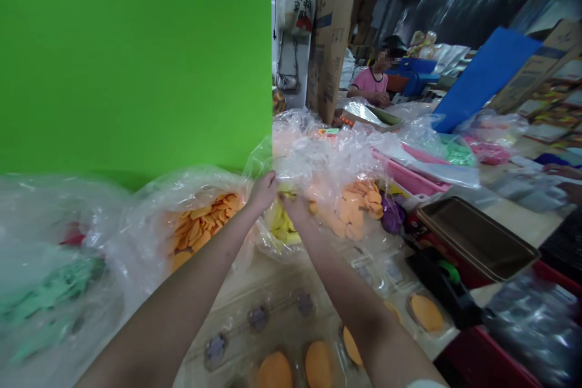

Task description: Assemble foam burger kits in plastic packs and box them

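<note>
Reaching across the bench, both bare arms meet at the clear bag (266,242), which sits mid-table between one heap of orange discs (200,224) on the left and a second orange heap (359,206) on the right, each in its own film. The left hand (264,191) is clenched on the crumpled upper edge of the bag and holds it up. The right hand (295,206) lies just beside it at the bag's mouth, above the yellow pieces (282,227) inside. Its fingers are lost in glare and folds, so it cannot be told whether it grips anything.

The likeliest trouble seems to be the film itself. It looks thin and slick, and a pinch on so little of it could slip, letting the mouth fall shut over the right hand. A harder pull might tip the bag toward the person and spill yellow pieces onto the blister trays (273,339) lying close under the forearms, where several pockets already hold orange ovals. The three bags press against one another and their film overlaps, so a hand could catch the wrong layer and drag a neighbouring heap along. Either forearm, if lowered, could also shove the trays out of line.

A brown tray (477,236) stands to the right, a green panel (136,60) rises behind, and a co-worker (373,82) sits well apart.
</note>
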`<state>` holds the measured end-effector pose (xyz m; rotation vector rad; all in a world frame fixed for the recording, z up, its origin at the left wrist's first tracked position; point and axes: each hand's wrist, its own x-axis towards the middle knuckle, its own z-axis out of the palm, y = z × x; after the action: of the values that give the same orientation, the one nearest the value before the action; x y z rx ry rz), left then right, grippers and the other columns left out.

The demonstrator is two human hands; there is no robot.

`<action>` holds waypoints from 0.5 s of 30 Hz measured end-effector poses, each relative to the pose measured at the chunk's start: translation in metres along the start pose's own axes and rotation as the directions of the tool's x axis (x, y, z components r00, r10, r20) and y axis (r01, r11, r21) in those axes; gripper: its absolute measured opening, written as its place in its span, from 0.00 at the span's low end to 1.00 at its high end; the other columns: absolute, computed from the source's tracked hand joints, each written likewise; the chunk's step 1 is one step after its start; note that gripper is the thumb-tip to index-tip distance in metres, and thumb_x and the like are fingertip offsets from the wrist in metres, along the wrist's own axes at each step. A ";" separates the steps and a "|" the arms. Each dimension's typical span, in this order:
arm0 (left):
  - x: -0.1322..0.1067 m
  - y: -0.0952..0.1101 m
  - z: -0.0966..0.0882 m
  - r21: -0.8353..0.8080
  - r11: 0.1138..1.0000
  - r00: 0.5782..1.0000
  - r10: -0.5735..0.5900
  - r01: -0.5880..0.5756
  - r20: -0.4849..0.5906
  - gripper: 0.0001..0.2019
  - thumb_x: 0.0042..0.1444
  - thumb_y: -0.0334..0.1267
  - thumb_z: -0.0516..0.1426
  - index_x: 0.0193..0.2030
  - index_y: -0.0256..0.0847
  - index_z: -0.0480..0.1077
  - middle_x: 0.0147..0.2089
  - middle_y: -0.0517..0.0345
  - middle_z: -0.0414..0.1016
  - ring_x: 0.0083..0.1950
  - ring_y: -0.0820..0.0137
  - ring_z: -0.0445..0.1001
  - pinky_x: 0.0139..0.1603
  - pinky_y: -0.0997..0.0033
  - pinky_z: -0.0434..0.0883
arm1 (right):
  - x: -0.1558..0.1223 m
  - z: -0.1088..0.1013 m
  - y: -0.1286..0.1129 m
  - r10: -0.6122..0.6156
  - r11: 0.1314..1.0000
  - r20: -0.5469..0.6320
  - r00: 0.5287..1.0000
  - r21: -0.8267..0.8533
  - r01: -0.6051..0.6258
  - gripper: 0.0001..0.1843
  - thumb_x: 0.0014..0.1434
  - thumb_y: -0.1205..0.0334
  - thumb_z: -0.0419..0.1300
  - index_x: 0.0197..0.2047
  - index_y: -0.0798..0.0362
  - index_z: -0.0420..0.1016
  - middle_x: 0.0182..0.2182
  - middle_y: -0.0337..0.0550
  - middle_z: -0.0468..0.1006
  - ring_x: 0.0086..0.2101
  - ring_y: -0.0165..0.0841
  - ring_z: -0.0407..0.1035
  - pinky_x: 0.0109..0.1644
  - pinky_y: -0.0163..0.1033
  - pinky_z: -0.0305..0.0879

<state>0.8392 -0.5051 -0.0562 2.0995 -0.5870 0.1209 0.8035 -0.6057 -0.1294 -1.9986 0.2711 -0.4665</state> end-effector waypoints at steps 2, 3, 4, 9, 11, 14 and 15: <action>-0.005 -0.001 0.001 0.015 0.999 0.999 -0.033 0.033 0.001 0.08 0.55 0.34 0.46 0.32 0.39 0.65 0.30 0.56 0.69 0.35 0.66 0.68 0.38 0.67 0.63 | -0.014 0.013 0.001 0.000 0.999 -0.058 0.998 -0.054 -0.003 0.23 0.51 0.70 0.54 0.52 0.54 0.64 0.51 0.54 0.65 0.51 0.40 0.61 0.53 0.44 0.57; -0.006 0.000 0.001 0.024 0.998 0.999 -0.052 0.052 -0.001 0.08 0.55 0.35 0.46 0.32 0.39 0.65 0.30 0.55 0.69 0.36 0.65 0.68 0.39 0.66 0.63 | -0.020 0.019 0.001 -0.004 0.998 -0.070 0.998 -0.062 -0.001 0.25 0.50 0.73 0.53 0.53 0.53 0.64 0.54 0.54 0.63 0.52 0.41 0.59 0.55 0.45 0.55; -0.007 0.002 0.000 0.031 0.997 0.997 -0.074 0.074 -0.005 0.07 0.55 0.35 0.47 0.32 0.39 0.65 0.31 0.54 0.69 0.37 0.64 0.68 0.40 0.65 0.63 | -0.026 0.024 0.002 -0.006 0.998 -0.066 0.998 -0.057 0.002 0.26 0.50 0.75 0.52 0.53 0.53 0.64 0.55 0.54 0.61 0.53 0.41 0.59 0.56 0.45 0.53; -0.015 0.008 -0.025 -0.016 0.986 0.986 -0.169 0.169 -0.005 0.09 0.47 0.34 0.56 0.37 0.38 0.67 0.38 0.50 0.71 0.46 0.58 0.68 0.49 0.60 0.60 | -0.037 0.019 0.010 0.013 0.995 -0.025 1.000 0.097 -0.010 0.22 0.48 0.74 0.52 0.47 0.51 0.70 0.52 0.47 0.66 0.53 0.40 0.59 0.58 0.45 0.52; -0.028 0.009 -0.038 -0.085 0.979 0.982 -0.187 0.185 -0.006 0.13 0.43 0.34 0.60 0.39 0.38 0.68 0.43 0.49 0.71 0.50 0.57 0.66 0.54 0.59 0.58 | -0.035 0.001 0.014 0.056 0.979 -0.015 0.998 0.197 -0.052 0.19 0.48 0.71 0.53 0.44 0.52 0.69 0.47 0.45 0.71 0.51 0.38 0.62 0.57 0.46 0.56; -0.058 0.015 -0.046 -0.237 0.949 0.975 -0.220 0.206 -0.034 0.17 0.43 0.35 0.61 0.43 0.41 0.68 0.51 0.51 0.68 0.57 0.59 0.61 0.59 0.62 0.54 | -0.033 -0.032 0.016 0.135 0.935 0.055 0.989 0.324 -0.146 0.15 0.50 0.64 0.52 0.44 0.51 0.66 0.36 0.42 0.75 0.42 0.37 0.69 0.46 0.47 0.67; -0.070 0.019 -0.045 -0.298 0.929 0.969 -0.243 0.221 -0.036 0.17 0.44 0.37 0.61 0.43 0.42 0.68 0.51 0.52 0.67 0.57 0.61 0.61 0.59 0.63 0.54 | -0.033 -0.042 0.014 0.150 0.915 0.096 0.984 0.363 -0.175 0.15 0.51 0.63 0.52 0.44 0.51 0.65 0.32 0.40 0.76 0.39 0.37 0.71 0.43 0.46 0.69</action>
<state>0.7753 -0.4522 -0.0378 1.8506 -0.2876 -0.0243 0.7552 -0.6333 -0.1320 -1.6036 0.2828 -0.3167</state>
